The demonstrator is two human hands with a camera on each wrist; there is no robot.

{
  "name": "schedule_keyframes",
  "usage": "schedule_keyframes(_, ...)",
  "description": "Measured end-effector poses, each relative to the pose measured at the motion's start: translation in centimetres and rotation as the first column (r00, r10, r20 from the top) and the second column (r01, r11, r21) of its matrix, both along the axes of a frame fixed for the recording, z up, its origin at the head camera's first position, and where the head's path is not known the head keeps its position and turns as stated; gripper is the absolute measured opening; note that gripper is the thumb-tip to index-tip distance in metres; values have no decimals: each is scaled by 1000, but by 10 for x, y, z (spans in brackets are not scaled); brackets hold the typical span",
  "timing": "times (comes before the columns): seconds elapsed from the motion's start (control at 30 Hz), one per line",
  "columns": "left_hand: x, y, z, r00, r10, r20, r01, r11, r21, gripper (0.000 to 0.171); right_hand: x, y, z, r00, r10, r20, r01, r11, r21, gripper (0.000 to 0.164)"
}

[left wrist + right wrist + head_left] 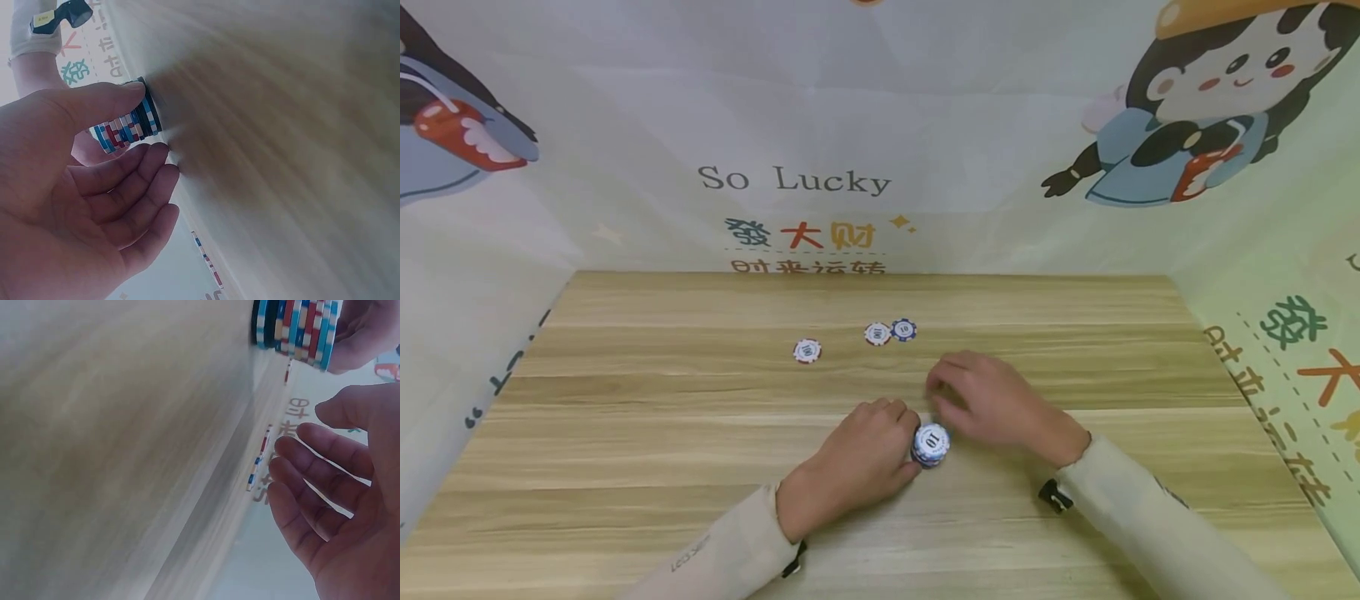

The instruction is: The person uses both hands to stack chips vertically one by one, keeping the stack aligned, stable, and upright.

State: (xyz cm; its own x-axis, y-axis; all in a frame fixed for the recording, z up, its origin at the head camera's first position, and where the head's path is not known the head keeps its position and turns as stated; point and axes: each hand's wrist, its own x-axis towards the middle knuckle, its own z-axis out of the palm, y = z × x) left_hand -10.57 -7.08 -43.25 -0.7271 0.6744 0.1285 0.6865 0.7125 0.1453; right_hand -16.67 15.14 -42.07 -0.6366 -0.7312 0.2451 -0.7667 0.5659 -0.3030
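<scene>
A stack of poker chips [932,442] with a pale blue "10" chip on top stands on the table. My left hand [857,458] steadies it from the left, its thumb on the lower chips and its fingers curved along the far side. Blue, red, white and dark edges show on the stack [119,132] in the left wrist view. To the right of the stack, a little apart from it, hovers my right hand [992,408]. In the right wrist view the fingers of the right hand [337,481] are loosely bent and hold nothing.
Farther back on the wooden table [662,417] lies a single red-edged "100" chip [807,351]. Right of it, another "100" chip [877,333] sits against a blue "10" chip [904,330]. A printed cloth backdrop [970,167] rises behind the table and along its sides.
</scene>
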Motion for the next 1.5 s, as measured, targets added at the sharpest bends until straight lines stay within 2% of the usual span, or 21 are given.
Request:
schedule_keyframes(0.87, 1, 0, 3, 1000, 5, 26, -5, 1000, -15, 38, -62, -16, 3, 993, -116, 21, 114, 989, 91, 27)
schedule_keyframes(1.17, 1, 0, 2, 1000, -3, 17, 3, 1000, -16, 38, -81, -32, 3, 996, -88, 27, 83, 987, 138, 33)
schedule_keyframes(1.5, 0, 1, 5, 1000, -6, 22, 6, 1000, -20, 38, -91, -42, 1, 995, -74, 70, 61, 984, 170, 36)
